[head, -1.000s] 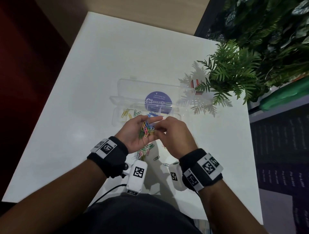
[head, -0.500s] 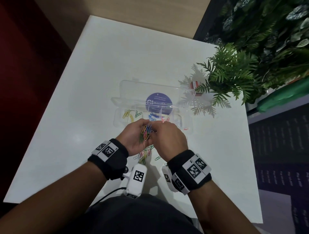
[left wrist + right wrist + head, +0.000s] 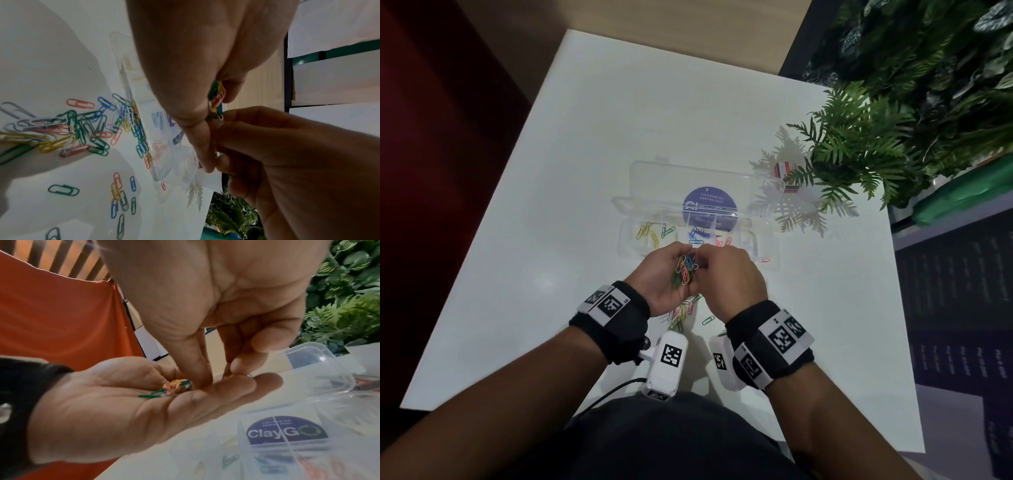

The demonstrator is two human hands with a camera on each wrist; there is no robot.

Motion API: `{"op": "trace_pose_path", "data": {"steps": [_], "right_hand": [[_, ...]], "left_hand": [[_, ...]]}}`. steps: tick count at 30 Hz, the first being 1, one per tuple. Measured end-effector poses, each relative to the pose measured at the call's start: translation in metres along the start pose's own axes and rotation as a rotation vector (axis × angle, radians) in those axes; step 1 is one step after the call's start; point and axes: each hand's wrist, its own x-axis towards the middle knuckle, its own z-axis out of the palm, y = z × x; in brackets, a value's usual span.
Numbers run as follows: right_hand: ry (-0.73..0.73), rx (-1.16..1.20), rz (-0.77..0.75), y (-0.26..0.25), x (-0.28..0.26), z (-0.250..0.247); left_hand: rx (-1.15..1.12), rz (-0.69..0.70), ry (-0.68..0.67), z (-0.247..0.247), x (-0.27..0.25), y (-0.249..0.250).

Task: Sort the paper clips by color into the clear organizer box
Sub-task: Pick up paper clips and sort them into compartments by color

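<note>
white tabletop (image 3: 571,192) fills the scene, with leafy green plants (image 3: 859,144) at the far right. the clear plastic organizer box (image 3: 756,246) lies open near the middle, a round purple sticker (image 3: 709,205) seen through it; yellow, green, blue and pink clips are already sorted into its near compartments.

the picking step is judged to be in hand. a small bunch of mixed-colour paper clips (image 3: 686,270) is cupped in the left hand (image 3: 664,277), palm up with fingers lightly curled round it, just in front of the box. the right hand (image 3: 729,277) has thumb and fingertips (image 3: 238,368) closed together at the bunch, apparently pinching one clip. next, that clip must be freed from the tangle and carried to the matching compartment.

a loose pile of coloured clips (image 3: 78,129) lies on the table beneath the hands, mostly covered in the head view. the pinched clip's colour cannot be told, and the compartment dividers are faint.
</note>
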Motion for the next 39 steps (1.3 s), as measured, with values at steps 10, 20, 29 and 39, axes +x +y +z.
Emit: {"op": "trace_pose_path", "data": {"steps": [10,20,29,39], "right_hand": [[-0.002,-0.203,-0.174,0.003,0.003,0.005],[-0.015,-0.228,-0.338,0.022,0.009,-0.002],[-0.021,-0.128,-0.308,0.031,0.007,-0.018],[0.011,0.426,-0.038,0.057,0.016,-0.024]], "left_hand": [[0.081,-0.023,0.069,-0.003,0.005,-0.001],[0.019,-0.052,-0.018,-0.001,0.008,-0.001],[0.022,-0.051,-0.069,0.008,0.005,-0.001],[-0.026,-0.051,-0.058,0.006,0.014,0.002]]}}
